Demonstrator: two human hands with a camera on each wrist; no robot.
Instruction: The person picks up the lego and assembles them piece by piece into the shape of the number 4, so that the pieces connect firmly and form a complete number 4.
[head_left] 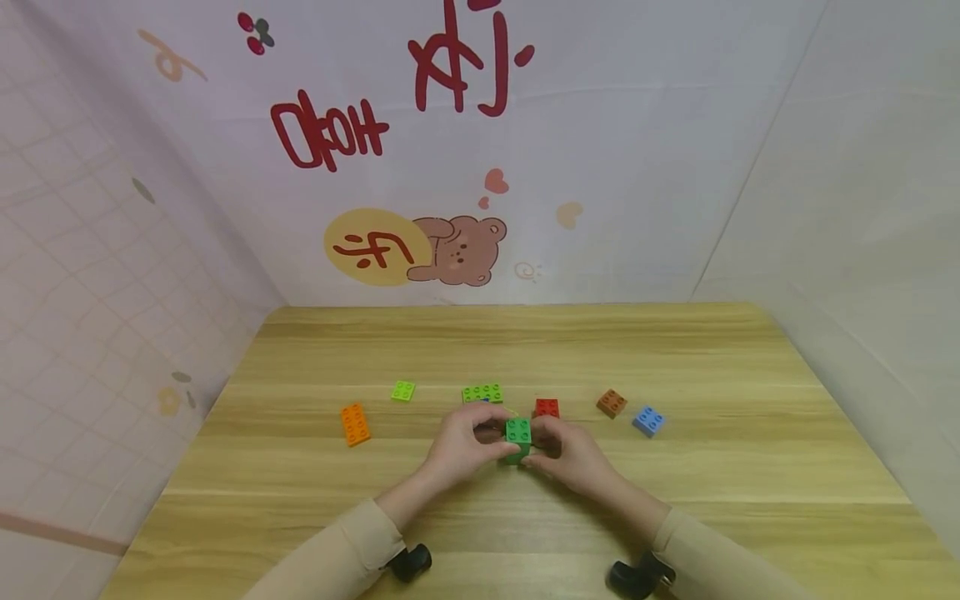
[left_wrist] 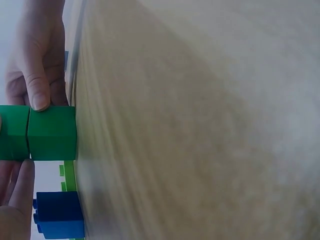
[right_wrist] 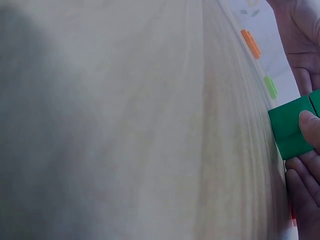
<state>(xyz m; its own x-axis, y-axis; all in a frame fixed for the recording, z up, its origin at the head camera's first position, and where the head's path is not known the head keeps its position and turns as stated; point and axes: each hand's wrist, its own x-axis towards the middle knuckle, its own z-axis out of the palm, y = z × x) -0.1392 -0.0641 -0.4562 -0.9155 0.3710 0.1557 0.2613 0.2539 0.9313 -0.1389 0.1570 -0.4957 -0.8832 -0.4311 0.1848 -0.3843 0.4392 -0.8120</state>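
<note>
Between my hands stand two green toy bricks, one on top of the other, with studs showing on the upper green brick (head_left: 518, 430). A thin seam runs between them in the left wrist view, and the lower green brick (left_wrist: 52, 133) is right at the tabletop. My left hand (head_left: 467, 440) pinches the upper brick from the left side. From the right, my right hand (head_left: 573, 457) grips the lower one, its thumb (right_wrist: 309, 125) pressed on the side. Just past the left hand is a dark blue brick (left_wrist: 59, 215), mostly hidden in the head view.
Beyond the hands lie a long lime brick (head_left: 482, 392) and a red brick (head_left: 547, 407). To the left are a small lime brick (head_left: 403, 391) and an orange brick (head_left: 356, 425). A brown brick (head_left: 612, 403) and a light blue brick (head_left: 648, 421) lie right. A printed cloth (head_left: 615, 150) hangs behind the table.
</note>
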